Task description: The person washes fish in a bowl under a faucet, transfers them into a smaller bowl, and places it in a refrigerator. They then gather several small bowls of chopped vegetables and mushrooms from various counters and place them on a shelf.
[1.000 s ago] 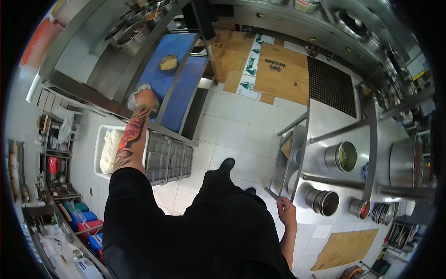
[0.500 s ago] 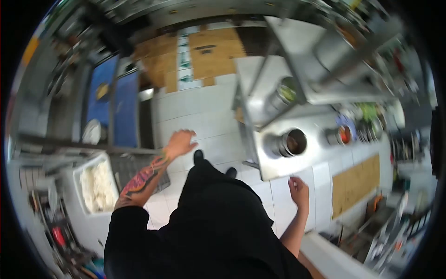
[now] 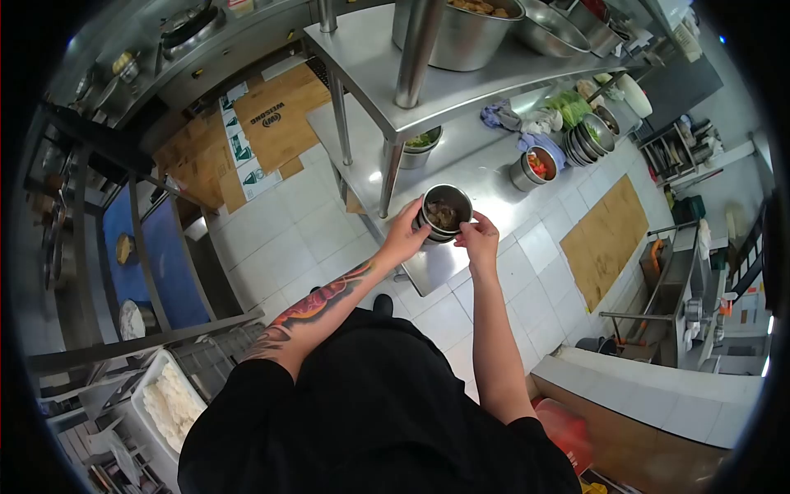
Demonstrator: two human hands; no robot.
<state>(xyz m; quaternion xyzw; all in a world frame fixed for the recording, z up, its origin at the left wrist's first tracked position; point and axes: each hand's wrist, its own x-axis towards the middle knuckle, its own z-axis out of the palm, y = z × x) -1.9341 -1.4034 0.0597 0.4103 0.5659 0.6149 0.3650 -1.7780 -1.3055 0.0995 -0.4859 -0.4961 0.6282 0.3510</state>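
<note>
Between my hands is a round steel pot (image 3: 445,192) with dark brown pieces of food (image 3: 445,216) inside. It is at the near corner of the steel table (image 3: 494,206); whether its base touches the tabletop is hidden. My left hand (image 3: 405,236) wraps round its left side. On the right, my right hand (image 3: 480,237) pinches the near right rim with thumb and fingers. Farther along the table stands a steel pot of cut red vegetables (image 3: 535,168). Another pot with green food (image 3: 421,140) stands partly behind the shelf post.
A raised steel shelf (image 3: 370,78) on posts carries large pans. Stacked bowls (image 3: 589,140) and cloths (image 3: 500,115) lie at the table's far right. A white bin of rice-like food (image 3: 171,403) stands lower left. Cardboard sheets (image 3: 280,111) cover parts of the tiled floor.
Both hands have come from apart and holding nothing to gripping the steel pot on the table. The view has turned and moved closer to the table.
</note>
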